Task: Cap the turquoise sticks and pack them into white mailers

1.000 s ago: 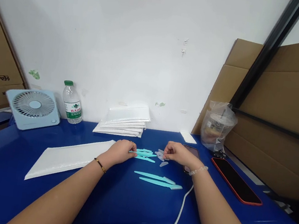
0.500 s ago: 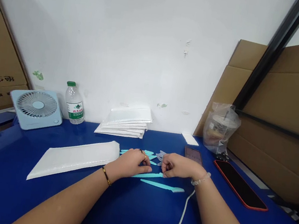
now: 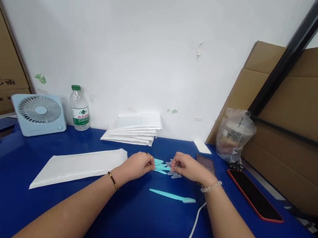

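Note:
My left hand is pinched on one end of a turquoise eyebrow razor, raised off the table. Around the other end of that razor, my right hand closes its thumb and fingers. Several more turquoise razors lie in a pile just behind, partly hidden by my left hand. Small clear plastic pieces are scattered under and beside my right fingertips. A single turquoise razor lies apart on the blue table, nearer to me.
To the left lies a white padded envelope; a stack of them stands by the wall. A fan and water bottle are back left. On the right are phones, a bagged cup and a white cable.
The razor that lay between my hands has been lifted from the table. Both hands have moved slightly away from me, and my left fingers have closed into a pinch.

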Demonstrator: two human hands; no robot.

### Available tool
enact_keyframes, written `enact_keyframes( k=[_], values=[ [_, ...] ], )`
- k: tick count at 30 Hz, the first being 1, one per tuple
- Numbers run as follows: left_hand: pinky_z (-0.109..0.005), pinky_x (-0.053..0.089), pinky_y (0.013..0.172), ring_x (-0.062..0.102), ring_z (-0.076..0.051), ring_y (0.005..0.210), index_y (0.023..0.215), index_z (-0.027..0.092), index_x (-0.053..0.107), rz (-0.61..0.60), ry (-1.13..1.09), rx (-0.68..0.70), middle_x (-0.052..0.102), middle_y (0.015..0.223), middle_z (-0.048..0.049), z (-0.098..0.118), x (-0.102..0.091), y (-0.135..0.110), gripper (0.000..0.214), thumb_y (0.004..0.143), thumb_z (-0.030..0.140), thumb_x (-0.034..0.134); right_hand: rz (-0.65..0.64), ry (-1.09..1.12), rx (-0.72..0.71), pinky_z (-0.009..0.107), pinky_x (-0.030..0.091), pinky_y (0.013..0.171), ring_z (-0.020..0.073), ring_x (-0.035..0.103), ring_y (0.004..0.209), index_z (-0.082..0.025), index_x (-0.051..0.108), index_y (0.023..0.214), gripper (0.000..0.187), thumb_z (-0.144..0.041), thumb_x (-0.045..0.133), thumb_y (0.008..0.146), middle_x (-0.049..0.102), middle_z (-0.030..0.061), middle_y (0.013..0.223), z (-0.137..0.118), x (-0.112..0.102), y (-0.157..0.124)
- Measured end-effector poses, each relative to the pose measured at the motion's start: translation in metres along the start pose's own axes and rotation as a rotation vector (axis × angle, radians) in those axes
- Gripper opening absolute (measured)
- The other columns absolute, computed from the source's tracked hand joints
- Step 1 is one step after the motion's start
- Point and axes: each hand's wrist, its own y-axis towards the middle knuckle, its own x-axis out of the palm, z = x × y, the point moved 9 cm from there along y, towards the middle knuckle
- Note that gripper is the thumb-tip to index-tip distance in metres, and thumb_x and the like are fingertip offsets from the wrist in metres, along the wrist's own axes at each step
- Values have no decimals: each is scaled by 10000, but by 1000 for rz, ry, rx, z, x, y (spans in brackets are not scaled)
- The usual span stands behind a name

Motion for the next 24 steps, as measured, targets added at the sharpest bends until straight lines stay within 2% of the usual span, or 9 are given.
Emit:
enact_keyframes(
  k=[3, 5, 8, 12, 14, 16, 19, 21, 24],
  values=[
    [-248, 366, 600, 569, -169, 710, 732, 189, 639, 10, 60, -69, 658, 805, -38, -16, -5, 0, 192, 793, 271, 476, 36, -24, 35, 231, 403, 600, 135, 524, 699, -164, 618, 723, 81, -177, 553, 769, 545, 37, 819, 10, -3, 1],
    [-266, 377, 643, 569, -193, 773, 807, 196, 651, 70, 101, -92, 652, 838, -45, -21, -13, -2, 187, 785, 313, 507, 72, -3, 58, 236, 413, 609, 139, 531, 705, -166, 627, 727, 91, -187, 550, 771, 552, 38, 817, 19, -7, 1],
    [-287, 391, 727, 547, -218, 890, 920, 218, 638, 146, 99, -19, 627, 921, -46, -4, -16, -6, 251, 752, 393, 575, 129, 48, 79, 238, 424, 599, 136, 537, 692, -173, 637, 749, 116, -235, 546, 784, 558, 35, 816, 27, -15, 0],
    [-265, 406, 726, 548, -185, 856, 907, 228, 631, -52, -27, 185, 610, 929, -27, 40, 19, -11, 271, 727, 430, 621, 170, 74, 66, 237, 421, 565, 123, 529, 637, -171, 640, 746, 141, -285, 566, 781, 563, 25, 783, 25, -21, -1],
    [-257, 405, 704, 550, -171, 816, 854, 216, 629, -119, -62, 190, 613, 894, -23, 46, 32, -12, 193, 743, 373, 611, 178, 89, 42, 242, 419, 568, 130, 536, 645, -177, 654, 758, 160, -309, 568, 787, 586, 24, 772, 20, -24, -2],
    [-255, 401, 673, 550, -159, 766, 792, 201, 612, -109, -104, 116, 614, 853, -23, 36, 33, -10, 124, 777, 309, 553, 190, 136, 15, 255, 429, 593, 145, 558, 683, -191, 673, 802, 201, -343, 542, 815, 623, 27, 788, 14, -28, -3],
    [-247, 398, 613, 551, -144, 685, 811, 188, 571, -65, -291, -52, 615, 794, -18, 4, 21, -6, 143, 802, 296, 476, 252, 246, -32, 284, 462, 669, 172, 592, 778, -205, 690, 888, 274, -398, 499, 851, 657, 45, 868, 2, -39, -8],
    [-235, 390, 580, 548, -132, 650, 834, 181, 545, -56, -449, -138, 610, 759, -9, -14, 12, -5, 161, 797, 315, 463, 284, 311, -80, 298, 479, 705, 185, 601, 828, -208, 690, 944, 283, -417, 537, 830, 656, 62, 934, -7, -44, -11],
    [-215, 363, 555, 518, -107, 619, 816, 168, 536, -94, -610, -178, 590, 715, 4, -24, 5, -5, 183, 763, 340, 504, 266, 371, -159, 300, 500, 681, 183, 612, 799, -213, 694, 973, 290, -411, 617, 775, 652, 72, 942, -19, -43, -12]
  ],
)
